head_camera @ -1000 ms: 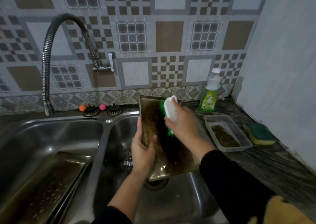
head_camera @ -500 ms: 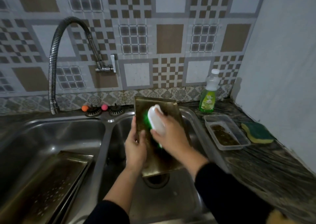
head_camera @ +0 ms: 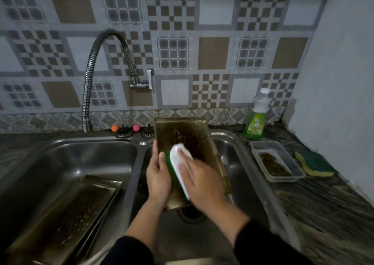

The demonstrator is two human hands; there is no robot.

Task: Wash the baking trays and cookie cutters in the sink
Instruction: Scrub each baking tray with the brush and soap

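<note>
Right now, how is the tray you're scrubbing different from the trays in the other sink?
The held tray stands tilted up over the right basin, gripped at its edge by the left hand; the stacked trays lie leaning in the left basin, untouched. The right hand presses a scrub brush on the held tray; nothing touches the stacked trays. The held tray is alone, the others are piled. All are dark, stained metal.

The rear wall (head_camera: 182, 42) is covered in patterned tiles of grey, white and brown squares, edged below by an ornamental border strip (head_camera: 202, 114). A plain pale wall (head_camera: 340, 72) is seen toward 3 o'clock, met at a corner. A dark, streaked stone tabletop (head_camera: 323, 204) is laid beneath it toward 4 o'clock. The room is dimly lit.
</note>
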